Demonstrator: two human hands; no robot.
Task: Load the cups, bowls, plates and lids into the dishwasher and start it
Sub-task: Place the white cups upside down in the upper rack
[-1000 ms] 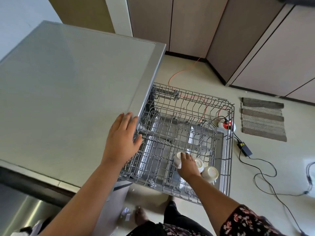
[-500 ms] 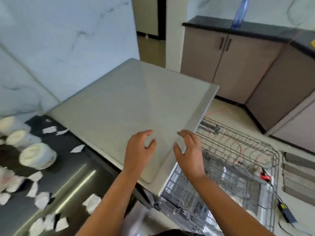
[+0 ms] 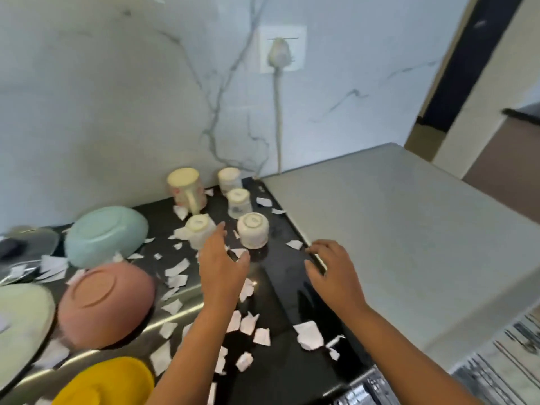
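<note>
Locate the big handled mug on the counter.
Head view, upper left of centre: the large cream handled mug stands upside down on the black counter against the marble wall, left of the small white cups.

We see a bare strip of dark counter (image 3: 287,290) between our left hand (image 3: 223,268) and right hand (image 3: 333,276), so there is room to reach there. Right ahead of our left hand two upside-down cups (image 3: 199,233) (image 3: 253,233) stand near each other with a small gap between them, and more cups (image 3: 239,202) and a mug (image 3: 185,189) stand behind, close to the wall. On the left, the upturned bowls (image 3: 106,302) (image 3: 105,233) fill the counter, paper scraps (image 3: 308,334) lie all over it, and the gray top (image 3: 409,244) on the right is bare and wide.
</note>
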